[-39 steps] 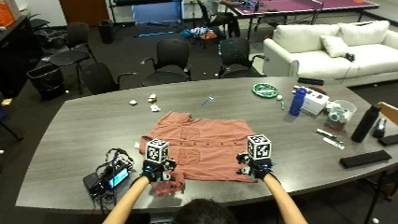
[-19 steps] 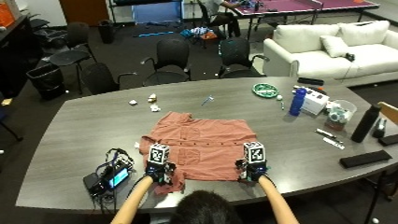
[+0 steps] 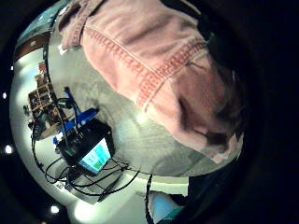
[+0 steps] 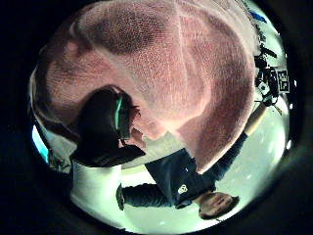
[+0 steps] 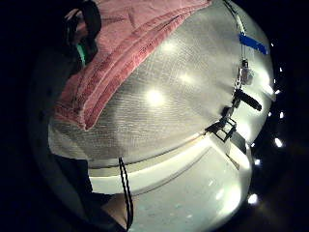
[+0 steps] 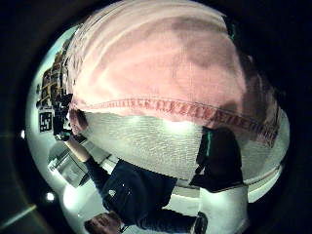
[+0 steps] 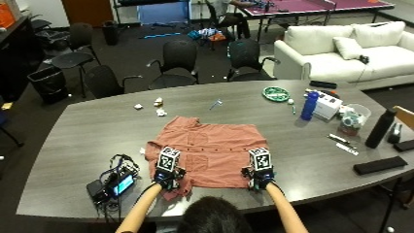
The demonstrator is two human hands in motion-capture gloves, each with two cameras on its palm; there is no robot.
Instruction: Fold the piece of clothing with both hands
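Left hand is down at the near left corner of the salmon-pink button-up shirt, and the palm views show its fingers curled onto the hem with cloth bunched up under them, so it's got a pinch on that corner. Right hand is doing the same at the near right corner: a dark fingertip sits just under the stitched hem edge and the fabric folds over by the palm, so it grips the shirt too. Both hands sit close to the near edge of the grey oval tabletop, well apart from each other with the hem stretched between them.

The shirt lies flat, roughly in the middle of the tabletop but nearer the person's edge. Its long axis runs from the near edge toward the far edge, collar end pointing away from the person, hem toward them, with the button placket running down the middle. A short sleeve sticks out on the left side.

Left of the left hand, near the near left part of the tabletop, there's a small black device with a lit screen and tangled cables. Over by the right side: a blue bottle, a white box, a tall black bottle and a flat black case. A green patterned plate sits toward the far edge.
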